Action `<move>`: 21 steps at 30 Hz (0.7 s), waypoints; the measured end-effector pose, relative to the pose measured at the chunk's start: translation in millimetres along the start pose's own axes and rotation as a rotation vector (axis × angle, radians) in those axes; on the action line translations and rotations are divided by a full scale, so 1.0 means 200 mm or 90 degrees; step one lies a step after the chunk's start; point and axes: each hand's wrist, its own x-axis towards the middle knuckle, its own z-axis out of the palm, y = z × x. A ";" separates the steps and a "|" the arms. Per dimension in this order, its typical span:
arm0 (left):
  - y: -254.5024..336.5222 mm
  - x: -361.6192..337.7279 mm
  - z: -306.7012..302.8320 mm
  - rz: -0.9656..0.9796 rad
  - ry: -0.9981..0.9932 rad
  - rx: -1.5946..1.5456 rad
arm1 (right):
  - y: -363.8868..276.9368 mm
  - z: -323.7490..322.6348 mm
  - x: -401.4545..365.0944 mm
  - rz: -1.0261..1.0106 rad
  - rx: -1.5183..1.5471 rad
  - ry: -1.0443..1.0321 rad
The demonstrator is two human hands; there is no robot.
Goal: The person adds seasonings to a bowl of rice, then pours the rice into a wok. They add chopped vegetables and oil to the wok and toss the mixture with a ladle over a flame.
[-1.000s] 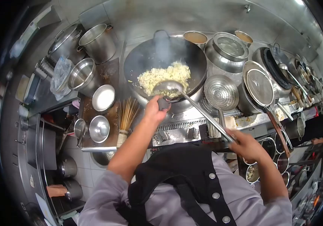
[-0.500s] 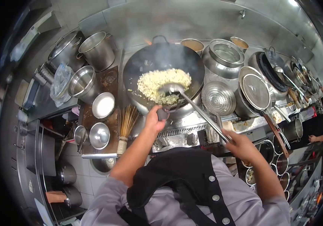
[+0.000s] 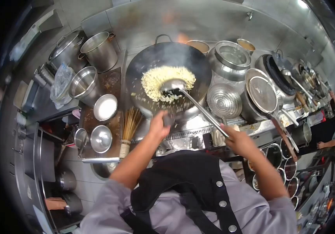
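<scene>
A large dark wok sits on the stove in front of me, steam rising from it. Pale yellow grains that look like fried rice fill its middle, and some are loose and blurred near the front rim. My left hand is wrapped round the wok's near handle. In my right hand is the long metal handle of a ladle. The ladle's round bowl lies against the rice, with a dark patch of bare wok just below it.
A perforated strainer rests right of the wok, beside a pot with a mesh sieve. To the left are a bamboo brush, metal bowls and steel pots. Another person's arm shows at far right.
The rice has shifted and spread, with grains now scattered toward the wok's near side. My right hand has moved left and slightly up with the ladle, whose bowl is farther up in the wok.
</scene>
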 end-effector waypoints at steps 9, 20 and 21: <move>0.15 -0.03 0.10 -0.054 0.049 -0.035 | -0.21 0.08 0.03 0.228 0.573 0.063; 0.16 0.22 0.19 -0.076 0.038 -0.108 | -0.22 0.10 0.51 0.238 0.734 0.011; 0.16 0.23 0.17 -0.074 0.021 -0.067 | -0.17 0.14 0.61 0.243 0.736 0.006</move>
